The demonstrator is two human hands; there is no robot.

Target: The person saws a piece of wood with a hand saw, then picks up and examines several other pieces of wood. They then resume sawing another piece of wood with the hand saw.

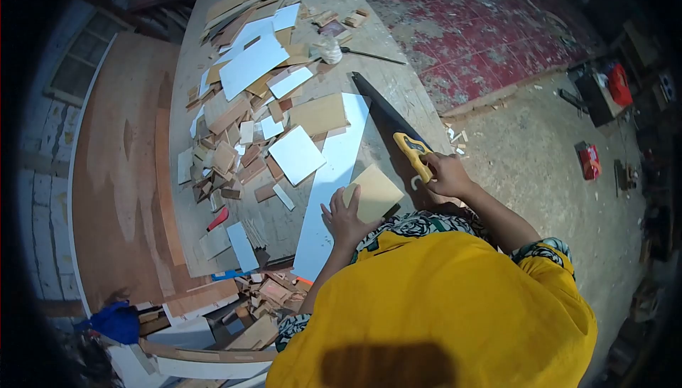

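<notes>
My right hand (447,175) is closed on the yellow handle of a handsaw (387,114). The saw's dark blade points away from me along the right side of the worktable. Over the left corner of a small square piece of light wood board (378,195) lies my left hand (346,219), its fingers spread on and beside the piece. That piece is close to my body and partly overlaps a long white strip of board (327,192). A white-faced square panel (297,155) is a little beyond my left hand.
Offcuts (227,153) are heaped over the left of the worktable (383,22). A red-handled tool (218,219) lies among them. Near the far edge are a screwdriver-like rod (373,55) and a whitish bundle (328,50). A large plywood sheet (117,168) stands at left.
</notes>
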